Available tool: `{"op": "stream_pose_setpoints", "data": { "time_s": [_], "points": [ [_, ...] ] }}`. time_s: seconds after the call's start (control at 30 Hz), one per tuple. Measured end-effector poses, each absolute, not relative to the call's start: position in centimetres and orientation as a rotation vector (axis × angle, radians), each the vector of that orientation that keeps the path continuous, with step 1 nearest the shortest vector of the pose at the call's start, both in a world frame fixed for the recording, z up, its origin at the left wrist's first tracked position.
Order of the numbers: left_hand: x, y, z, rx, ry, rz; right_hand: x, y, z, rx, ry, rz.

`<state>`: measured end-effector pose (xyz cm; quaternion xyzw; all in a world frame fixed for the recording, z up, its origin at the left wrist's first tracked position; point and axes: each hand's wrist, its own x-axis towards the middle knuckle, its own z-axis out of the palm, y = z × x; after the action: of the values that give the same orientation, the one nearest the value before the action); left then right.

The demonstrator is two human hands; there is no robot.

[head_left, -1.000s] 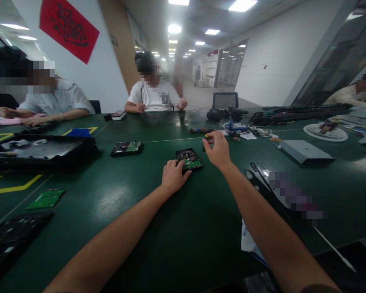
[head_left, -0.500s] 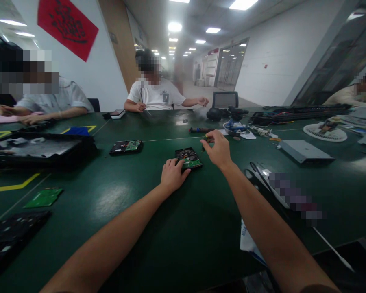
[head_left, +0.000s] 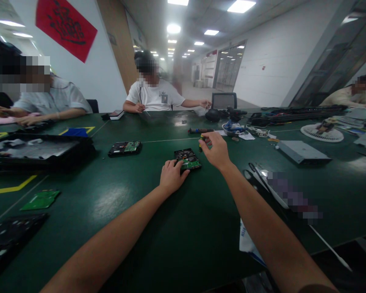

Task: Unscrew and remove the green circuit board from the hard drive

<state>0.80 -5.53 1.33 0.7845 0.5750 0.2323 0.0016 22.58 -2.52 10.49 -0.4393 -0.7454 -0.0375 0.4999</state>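
A hard drive (head_left: 187, 158) with a green circuit board lies flat on the table in front of me. My left hand (head_left: 171, 175) holds it at its near left corner, with the fingers on the left side and the thumb along the near edge. Just right of the drive, my right hand (head_left: 215, 149) pinches a small screwdriver (head_left: 200, 143) with a yellow and black handle. The screwdriver is roughly upright, apart from the drive; its tip is too small to make out.
A second hard drive (head_left: 125, 148) lies left, near a black tray (head_left: 39, 156). A loose green circuit board (head_left: 41, 200) is nearer me. A grey metal box (head_left: 303, 151) and a white round grille (head_left: 321, 133) are right. Behind my right hand lies a dark tool (head_left: 201, 130). People sit across the table.
My right hand has turned and shifted slightly left, so the screwdriver shows more clearly. My left hand stays on the hard drive. Across the table, a person's outstretched hand has moved slightly.
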Motion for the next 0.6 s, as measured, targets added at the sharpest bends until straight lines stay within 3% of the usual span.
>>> {"op": "stream_pose_setpoints", "data": {
  "time_s": [0.6],
  "points": [
    [0.96,-5.46,1.22,2.476,1.816,0.716,22.75,-2.31,10.39,-1.062,-1.715,-0.065]
  ]
}}
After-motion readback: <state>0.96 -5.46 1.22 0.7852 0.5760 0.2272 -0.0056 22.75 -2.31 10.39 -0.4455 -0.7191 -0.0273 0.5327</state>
